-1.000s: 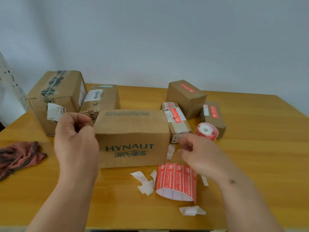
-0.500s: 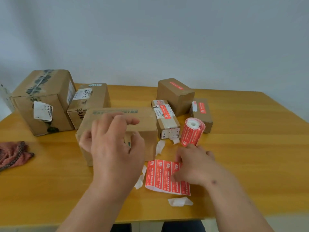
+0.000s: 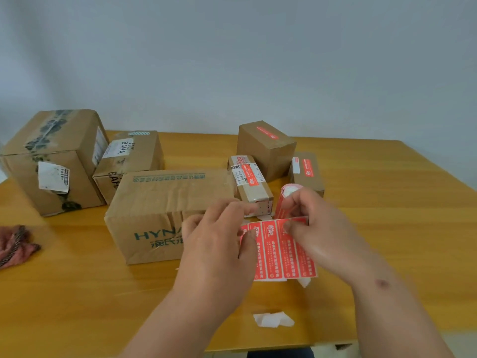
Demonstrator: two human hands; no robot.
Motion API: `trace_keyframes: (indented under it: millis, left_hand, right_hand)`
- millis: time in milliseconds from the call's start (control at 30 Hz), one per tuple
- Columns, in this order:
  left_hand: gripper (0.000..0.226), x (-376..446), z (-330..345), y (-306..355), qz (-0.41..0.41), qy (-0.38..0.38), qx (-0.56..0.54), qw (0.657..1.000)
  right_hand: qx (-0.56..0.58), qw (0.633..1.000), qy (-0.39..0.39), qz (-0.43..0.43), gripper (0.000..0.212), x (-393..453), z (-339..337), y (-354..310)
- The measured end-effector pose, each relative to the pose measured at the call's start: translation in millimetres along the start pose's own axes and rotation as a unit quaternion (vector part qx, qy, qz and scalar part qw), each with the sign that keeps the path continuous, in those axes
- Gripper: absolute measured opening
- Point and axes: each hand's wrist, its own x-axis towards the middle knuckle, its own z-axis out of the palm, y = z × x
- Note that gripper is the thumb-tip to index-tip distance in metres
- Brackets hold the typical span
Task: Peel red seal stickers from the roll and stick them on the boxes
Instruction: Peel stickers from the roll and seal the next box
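Head view: the left hand (image 3: 216, 244) has come across from the big printed box (image 3: 165, 213) to the sticker strip (image 3: 281, 250), just right of that box, and now pinches its left edge. The right hand (image 3: 317, 228) grips the strip's top near the roll (image 3: 286, 200). A peel looks about to start; the printed box's top shows no red seal.

red sticker strip (image 3: 286, 251) — unrolled beside boxes (image 3: 165, 202)

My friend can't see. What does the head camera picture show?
Two hands, left hand and right hand, hold a strip of red stickers above a wooden table. Cardboard boxes, including the HYNAUT box, stand behind.
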Motion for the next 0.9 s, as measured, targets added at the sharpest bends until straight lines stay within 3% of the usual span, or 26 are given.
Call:
trace_keyframes:
  millis: [133,200,267,400,533,667,767,900]
  left_hand:
    - [0.043,6.1,5.6,13.0,0.001,-0.056,0.004,0.998]
    - [0.03,9.1,7.7,17.8,-0.003,-0.065,-0.022,0.998]
    - [0.008,10.9,9.0,18.7,-0.025,-0.04,-0.079,0.996]
    - [0.018,12.3,9.1,19.6,-0.137,-0.009,-0.269,0.953]
    - [0.012,14.4,12.0,16.6,-0.209,-0.002,-0.43,0.879]
    - [0.013,13.9,15.4,17.6,-0.233,-0.016,-0.479,0.846]
    - [0.006,13.8,13.0,15.9,-0.228,-0.012,-0.431,0.873]
    - [0.023,13.5,3.8,15.4,-0.146,0.079,-0.244,0.956]
  right_hand:
    - [0.071,0.994,-0.009,-0.079,0.021,-11.7,-19.4,-12.8]
    - [0.096,0.991,0.01,-0.096,0.024,-14.2,-21.8,-16.5]
    - [0.124,0.985,0.064,-0.097,0.028,-13.5,-18.9,-17.1]
    - [0.124,0.968,0.212,-0.051,0.039,-9.0,-14.8,-10.0]
    - [0.311,0.941,0.13,0.013,0.035,-9.4,-15.6,-6.3]
    - [0.33,0.939,0.096,0.014,0.023,-7.0,-8.0,-3.8]
    - [0.313,0.946,0.087,0.006,0.019,-2.0,-5.9,-0.8]
    - [0.215,0.975,0.036,-0.03,0.025,-3.4,-10.5,-3.6]
